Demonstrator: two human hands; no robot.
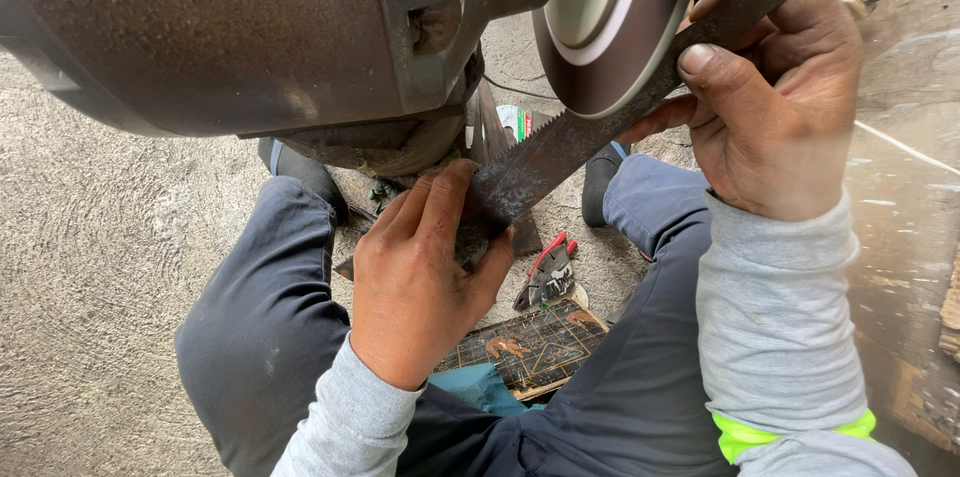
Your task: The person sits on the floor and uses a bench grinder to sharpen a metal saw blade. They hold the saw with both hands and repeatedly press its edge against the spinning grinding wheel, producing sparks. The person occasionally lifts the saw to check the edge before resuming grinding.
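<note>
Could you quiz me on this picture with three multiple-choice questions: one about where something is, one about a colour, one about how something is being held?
1. Where do the pliers lie?
A. on the floor between the legs
B. on the motor
C. in a hand

2. What colour are the pliers' handles?
A. blue
B. red
C. yellow

3. How is the saw blade held?
A. left hand only
B. lying loose
C. by both hands against the grinding wheel

Answers: 1 A, they rest on the ground; 2 B, red grips show; 3 C, left hand and right hand grip its ends.

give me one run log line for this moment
left hand grips lower end of saw blade | right hand grips upper end | toothed edge against grinding wheel | pliers on floor
</note>
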